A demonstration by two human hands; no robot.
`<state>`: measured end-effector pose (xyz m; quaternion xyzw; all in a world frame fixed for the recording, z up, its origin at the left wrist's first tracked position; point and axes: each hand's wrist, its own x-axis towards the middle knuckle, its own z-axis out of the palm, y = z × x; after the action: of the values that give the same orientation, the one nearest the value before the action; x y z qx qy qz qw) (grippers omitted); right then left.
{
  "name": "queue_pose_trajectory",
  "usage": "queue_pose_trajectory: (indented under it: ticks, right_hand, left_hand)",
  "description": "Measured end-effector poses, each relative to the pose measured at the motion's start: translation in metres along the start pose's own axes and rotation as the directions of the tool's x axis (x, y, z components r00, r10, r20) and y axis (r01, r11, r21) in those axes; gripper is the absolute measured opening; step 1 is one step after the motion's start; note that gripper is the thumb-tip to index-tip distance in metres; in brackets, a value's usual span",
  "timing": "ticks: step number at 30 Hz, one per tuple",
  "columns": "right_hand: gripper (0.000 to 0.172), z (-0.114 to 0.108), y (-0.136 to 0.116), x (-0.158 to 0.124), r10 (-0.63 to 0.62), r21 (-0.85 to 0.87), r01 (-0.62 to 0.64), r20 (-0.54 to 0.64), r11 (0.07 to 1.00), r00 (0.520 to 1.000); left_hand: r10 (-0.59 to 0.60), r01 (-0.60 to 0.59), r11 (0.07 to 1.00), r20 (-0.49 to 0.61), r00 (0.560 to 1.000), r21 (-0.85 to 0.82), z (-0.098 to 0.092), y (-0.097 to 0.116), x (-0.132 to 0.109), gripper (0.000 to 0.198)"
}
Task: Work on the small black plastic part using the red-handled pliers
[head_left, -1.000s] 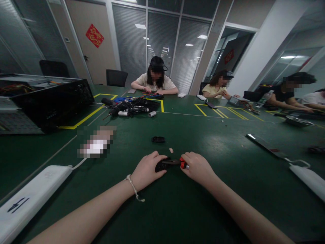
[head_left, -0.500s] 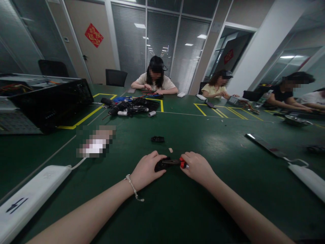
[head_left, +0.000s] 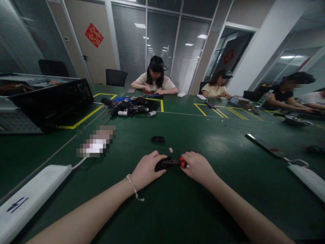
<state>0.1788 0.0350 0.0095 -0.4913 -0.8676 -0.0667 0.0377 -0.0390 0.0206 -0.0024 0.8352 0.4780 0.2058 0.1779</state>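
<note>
My left hand is closed over a small black device that rests on the green table. My right hand grips a tool with a red handle, and its dark metal tip points left onto the black device. A beaded bracelet sits on my left wrist. Just beyond my hands lie a small tan scrap and a small black part.
A white power strip lies at the left, another at the right beside a flat dark bar. A black computer case stands far left. A pile of tools lies ahead. Several people sit working across the table.
</note>
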Motion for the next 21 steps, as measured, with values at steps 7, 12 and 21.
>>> queue_pose_trajectory:
  ticks: [7, 12, 21]
  right_hand:
    - [0.021, -0.0019, -0.0014, 0.0011, 0.009, -0.011, -0.009, 0.007, 1.000, 1.000]
    - [0.020, -0.0016, -0.0014, -0.0002, 0.017, -0.005, -0.017, 0.008, 1.000, 1.000]
    - [0.018, 0.0004, 0.0000, -0.0003, 0.009, -0.005, -0.009, -0.017, 1.000, 1.000]
  left_hand:
    - [-0.011, 0.011, 1.000, 0.010, 1.000, -0.029, -0.0001, 0.0009, 0.0003, 0.042]
    - [-0.021, 0.021, 0.999, 0.007, 1.000, -0.034, -0.0001, 0.0005, 0.0000, 0.042]
    - [-0.032, 0.032, 0.999, 0.000, 0.999, -0.036, 0.0000, 0.0007, -0.0001, 0.040]
